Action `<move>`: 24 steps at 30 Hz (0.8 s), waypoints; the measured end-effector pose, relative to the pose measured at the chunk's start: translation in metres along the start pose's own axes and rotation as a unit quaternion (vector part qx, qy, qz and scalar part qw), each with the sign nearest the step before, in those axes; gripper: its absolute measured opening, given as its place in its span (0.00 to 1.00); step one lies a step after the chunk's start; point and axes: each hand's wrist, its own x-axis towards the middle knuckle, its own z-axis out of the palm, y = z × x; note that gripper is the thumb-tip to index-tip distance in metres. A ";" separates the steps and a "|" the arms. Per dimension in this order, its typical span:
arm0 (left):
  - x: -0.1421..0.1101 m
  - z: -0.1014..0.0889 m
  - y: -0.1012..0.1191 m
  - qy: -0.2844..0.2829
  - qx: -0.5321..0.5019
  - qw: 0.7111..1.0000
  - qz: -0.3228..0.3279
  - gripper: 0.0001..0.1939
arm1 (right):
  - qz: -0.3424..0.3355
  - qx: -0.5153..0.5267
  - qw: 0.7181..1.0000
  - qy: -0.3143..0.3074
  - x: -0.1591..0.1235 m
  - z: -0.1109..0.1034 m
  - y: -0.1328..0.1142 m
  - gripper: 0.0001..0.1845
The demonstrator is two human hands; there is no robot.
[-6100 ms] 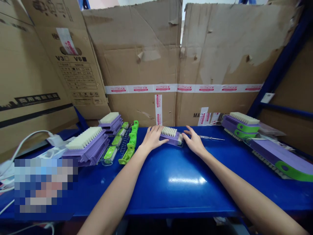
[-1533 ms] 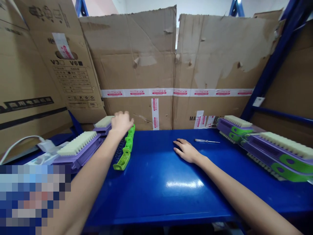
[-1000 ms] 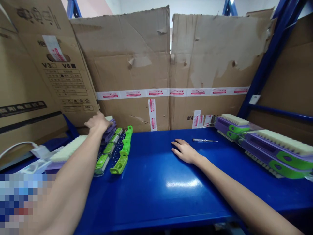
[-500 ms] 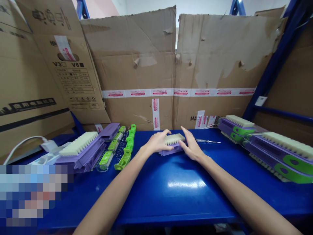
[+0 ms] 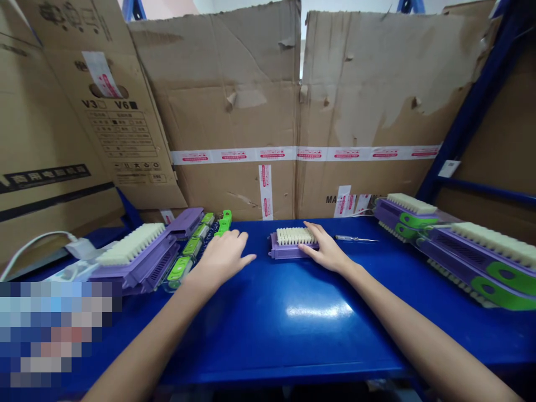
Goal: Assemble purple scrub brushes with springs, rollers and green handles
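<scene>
Bristling purple brush (image 5: 290, 244) (cream-tufted)

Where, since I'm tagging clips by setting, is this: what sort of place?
Probably a workshop bench: several bristled purple pieces sit on a blue work surface, a screwdriver-like tool lies there, and cardboard sheets screen the back.

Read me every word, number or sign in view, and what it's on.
"V3", unfilled checkbox: brown cardboard panel at left.
"V6", filled checkbox: same panel.
"商用电脑", rest blurred: black printed band, far left brown cardboard.
"MA", rest obscured: brown rear cardboard.
Too small or blurred: fine print below V3/V6, red labels on long white tape, white tag on blue metal post.
No text readable: purple plastic block with cream bristles.
</scene>
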 end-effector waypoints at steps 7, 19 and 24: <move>-0.064 0.015 -0.031 -0.077 0.024 0.997 0.008 0.14 | -0.003 -0.007 1.000 -0.004 0.001 0.000 0.003 0.37; -0.050 0.023 -0.004 -0.029 -0.055 0.987 0.147 0.15 | -0.003 -0.005 1.000 0.003 0.001 0.001 0.003 0.37; -0.016 0.034 0.003 -0.013 -0.032 0.985 0.171 0.15 | 0.011 -0.007 1.000 0.006 0.002 0.002 0.005 0.38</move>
